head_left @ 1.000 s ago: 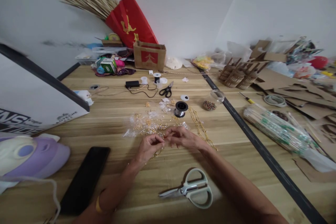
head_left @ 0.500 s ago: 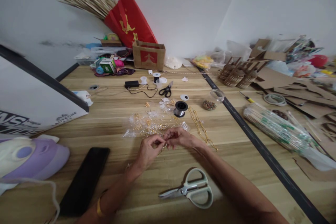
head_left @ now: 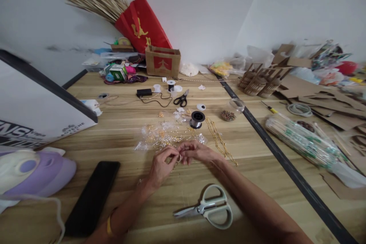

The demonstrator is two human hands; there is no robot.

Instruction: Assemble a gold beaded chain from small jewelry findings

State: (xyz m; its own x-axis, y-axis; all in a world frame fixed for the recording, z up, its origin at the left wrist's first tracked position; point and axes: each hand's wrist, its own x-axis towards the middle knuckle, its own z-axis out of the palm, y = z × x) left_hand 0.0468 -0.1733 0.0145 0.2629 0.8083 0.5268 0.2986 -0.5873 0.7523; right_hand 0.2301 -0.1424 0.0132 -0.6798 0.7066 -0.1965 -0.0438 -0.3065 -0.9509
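Note:
My left hand (head_left: 162,164) and my right hand (head_left: 197,151) meet above the wooden table, fingertips almost touching. Both pinch a small shiny metal ring (head_left: 179,158), its detail too fine to make out. A bit of thin chain (head_left: 175,166) hangs just below the left fingertips. Right beyond the hands lie clear plastic bags of gold and silver jewelry findings (head_left: 160,135). A gold bead chain (head_left: 219,141) is spread out to the right of them, and a black spool of wire (head_left: 197,119) stands behind. Pale-handled scissors (head_left: 211,207) rest between my forearms.
At left are a black phone (head_left: 93,198), a purple and white appliance (head_left: 48,169) and a white box (head_left: 37,110). Black scissors (head_left: 181,99) lie farther back. To the right stand a clear jar of beads (head_left: 228,114) and a plastic-wrapped bundle of sticks (head_left: 300,141).
Both hands stay in nearly the same place, still pinching. The ring between the fingertips shows a little more clearly now. The whole view has shifted very slightly.

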